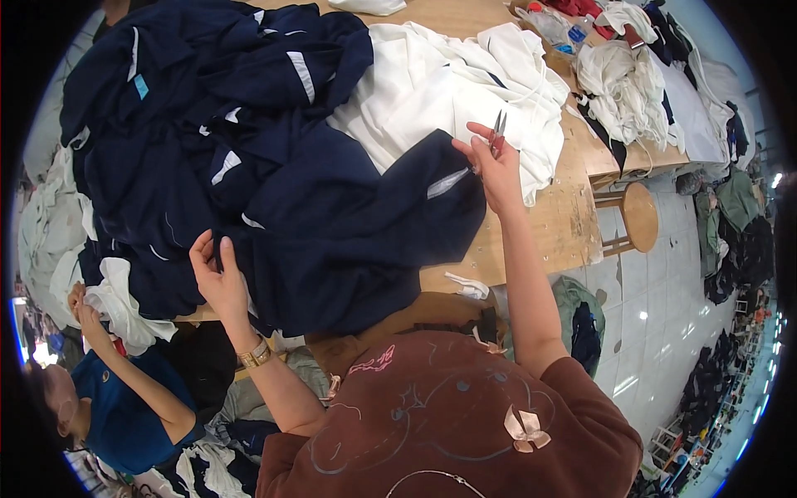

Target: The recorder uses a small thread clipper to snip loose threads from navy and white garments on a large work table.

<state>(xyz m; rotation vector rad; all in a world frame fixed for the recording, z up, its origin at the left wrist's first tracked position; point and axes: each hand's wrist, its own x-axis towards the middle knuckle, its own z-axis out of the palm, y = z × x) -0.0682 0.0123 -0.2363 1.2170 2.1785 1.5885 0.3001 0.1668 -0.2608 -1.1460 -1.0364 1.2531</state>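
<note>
A large navy garment (349, 216) with white trim is spread over the table in front of me. My left hand (220, 278) is at its near left part, thumb and fingers closed on the navy cloth. On the right, my right hand (498, 178) holds a small pair of thread snips (499, 137) with red handles, blades pointing up and away. The fingers of that same hand are also at the garment's right end, beside a white strip (448, 183). Part of this grip is hidden behind the hand.
White cloth (432, 91) lies beyond the navy pile on the wooden table (473, 257). A round wooden stool (640, 217) stands at the right. To the lower left a co-worker in a blue shirt (133, 411) handles white fabric (124, 303). More garments (618, 79) are heaped far right.
</note>
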